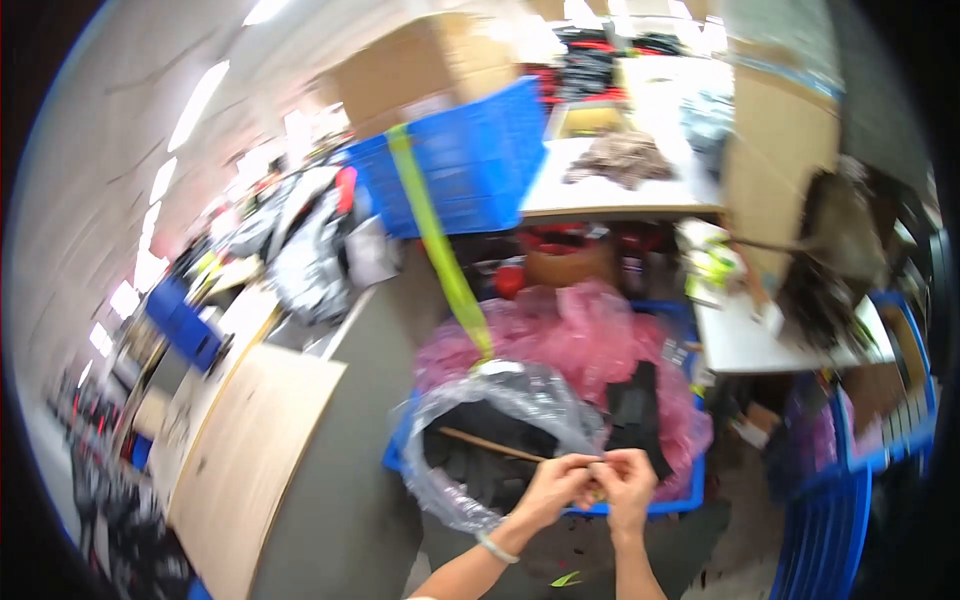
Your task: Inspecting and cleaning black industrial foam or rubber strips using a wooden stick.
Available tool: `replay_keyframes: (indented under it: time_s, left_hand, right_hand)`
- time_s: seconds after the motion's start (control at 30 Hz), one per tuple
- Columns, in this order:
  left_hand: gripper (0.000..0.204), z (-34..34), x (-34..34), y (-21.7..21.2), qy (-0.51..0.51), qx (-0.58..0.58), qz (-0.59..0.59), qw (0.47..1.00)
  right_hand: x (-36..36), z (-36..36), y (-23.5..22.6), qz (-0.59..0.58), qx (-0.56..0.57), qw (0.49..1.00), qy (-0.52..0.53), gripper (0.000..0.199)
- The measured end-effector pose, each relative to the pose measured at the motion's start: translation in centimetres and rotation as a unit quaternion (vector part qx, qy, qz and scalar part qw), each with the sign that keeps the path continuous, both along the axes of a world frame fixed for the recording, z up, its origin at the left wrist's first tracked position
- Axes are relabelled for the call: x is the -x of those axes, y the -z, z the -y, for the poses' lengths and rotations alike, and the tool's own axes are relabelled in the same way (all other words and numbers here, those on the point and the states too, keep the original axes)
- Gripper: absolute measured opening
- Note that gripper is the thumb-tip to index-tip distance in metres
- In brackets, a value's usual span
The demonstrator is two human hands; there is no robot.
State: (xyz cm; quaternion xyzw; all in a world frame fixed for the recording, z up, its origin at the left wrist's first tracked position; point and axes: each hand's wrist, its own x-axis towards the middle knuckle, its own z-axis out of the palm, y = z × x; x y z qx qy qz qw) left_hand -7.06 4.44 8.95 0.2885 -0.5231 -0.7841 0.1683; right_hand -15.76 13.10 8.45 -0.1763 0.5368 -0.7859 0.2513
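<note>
From the head view, that thin clear bag (500, 420) looks easy to tear if it is tugged hard, and the dark stuff inside could tip out into the pink plastic (570, 340) filling the blue crate (690, 480) below. Both forearms come up from the lower edge, wrists meeting in the middle. The left hand (553, 483) and right hand (628, 478) touch, fingers pinched together on the bag's rim, just over the crate's near edge. A yellow strap (440, 240) hangs down behind the bag
</note>
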Motion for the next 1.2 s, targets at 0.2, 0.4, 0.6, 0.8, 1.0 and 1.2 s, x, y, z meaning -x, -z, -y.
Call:
replay_keyframes:
  time_s: [0.2,0.4,0.6,0.8,1.0,1.2]
  left_hand:
    - [0.029,-1.4,0.3,1.4,-0.107,-0.012,-0.087,0.990]
    - [0.028,-1.6,-1.3,1.8,-0.148,-0.046,-0.098,0.983]
    - [0.028,-3.1,-1.0,1.8,-0.182,-0.158,-0.135,0.961]
    - [0.030,-2.4,-1.9,1.3,-0.188,-0.112,-0.092,0.972]
    - [0.029,-0.8,-2.9,1.1,-0.162,0.292,-0.021,0.942]
    - [0.029,2.2,-4.8,-0.8,-0.047,-0.083,-0.061,0.994]
  right_hand:
    - [1.0,-0.1,2.1,-0.251,-0.097,0.957,0.109,0.015]
    - [-0.6,1.2,2.2,-0.246,-0.118,0.953,0.132,0.012]
    - [-0.9,2.4,3.8,-0.359,-0.125,0.900,0.215,0.012]
    - [-0.7,1.9,3.0,-0.249,-0.069,0.954,0.149,0.005]
    - [1.6,0.1,1.3,0.348,0.127,0.913,-0.169,0.015]
    - [0.5,-1.2,-1.7,-0.219,-0.043,0.957,-0.187,0.029]
